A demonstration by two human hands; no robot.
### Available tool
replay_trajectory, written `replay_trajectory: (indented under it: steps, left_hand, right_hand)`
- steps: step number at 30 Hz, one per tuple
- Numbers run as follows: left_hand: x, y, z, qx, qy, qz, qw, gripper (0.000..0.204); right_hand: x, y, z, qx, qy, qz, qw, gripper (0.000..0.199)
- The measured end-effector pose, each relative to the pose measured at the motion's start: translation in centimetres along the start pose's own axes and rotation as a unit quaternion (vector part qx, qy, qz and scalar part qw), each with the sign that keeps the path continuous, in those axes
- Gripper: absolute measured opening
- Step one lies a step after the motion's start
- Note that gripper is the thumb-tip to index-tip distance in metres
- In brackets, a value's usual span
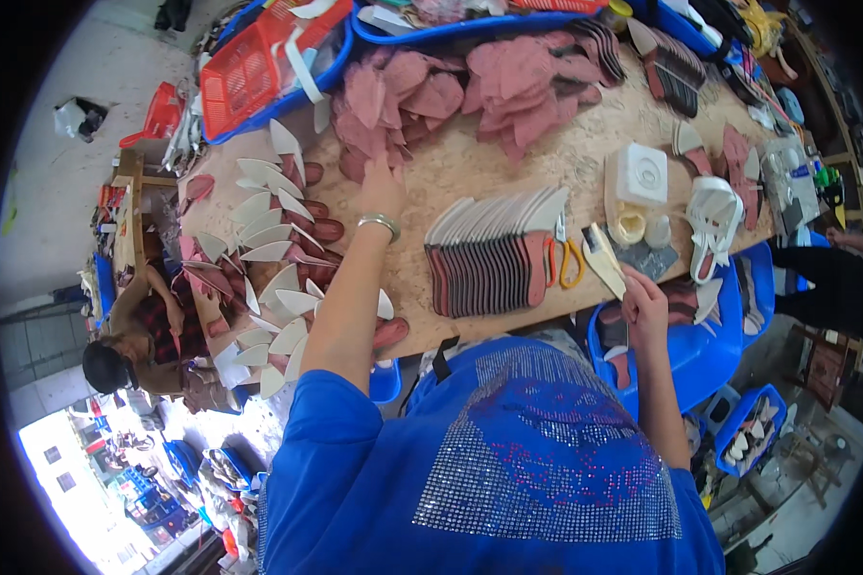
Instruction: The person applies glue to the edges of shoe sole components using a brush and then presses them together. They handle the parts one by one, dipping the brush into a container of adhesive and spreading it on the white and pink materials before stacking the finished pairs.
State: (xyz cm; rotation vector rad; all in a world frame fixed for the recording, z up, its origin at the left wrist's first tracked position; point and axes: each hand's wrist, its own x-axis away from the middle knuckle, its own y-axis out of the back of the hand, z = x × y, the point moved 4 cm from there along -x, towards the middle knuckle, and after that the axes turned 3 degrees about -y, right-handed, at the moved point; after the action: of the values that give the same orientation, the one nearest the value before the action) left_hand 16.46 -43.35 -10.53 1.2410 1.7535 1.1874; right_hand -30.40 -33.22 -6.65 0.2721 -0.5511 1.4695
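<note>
Where the wooden tabletop (470,177) runs widest, pink pieces (470,86) heap along its far edge, beside a red basket (249,62) at the far left corner. White pointed pieces (268,230) over dark red ones crowd the left end. A fanned row of insoles (489,254) fills the near middle; bare wood lies open between it and the pink heap. White square box (640,174) toward the right end, label unreadable. Blue bin (690,335) off the near right edge.

Left hand (382,187) reaches flat over mid-table, fingers together, fingertips touching a pink piece (379,134); bracelet (380,224) at wrist. Right hand (642,305) at the near edge pinches a cream brush (604,259), beside orange scissors (568,261).
</note>
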Motion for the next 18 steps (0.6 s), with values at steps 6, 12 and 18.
replay_trajectory:
  steps: [6, 12, 18]
  left_hand:
    - [8.3, -6.3, -0.3, 0.06, 0.029, 0.059, 0.996, 0.035]
    - [7.7, -6.1, -14.5, 0.088, -0.175, 0.109, 0.975, 0.032]
    - [5.1, -11.8, -23.7, 0.01, -0.17, 0.264, 0.949, 0.034]
  right_hand:
    - [-0.3, 2.8, -1.6, -0.109, -0.03, -0.035, 0.993, 0.026]
    - [-0.1, 4.2, -2.3, -0.11, -0.047, -0.051, 0.991, 0.027]
    - [0.0, 5.9, -1.6, 0.012, -0.011, -0.092, 0.996, 0.025]
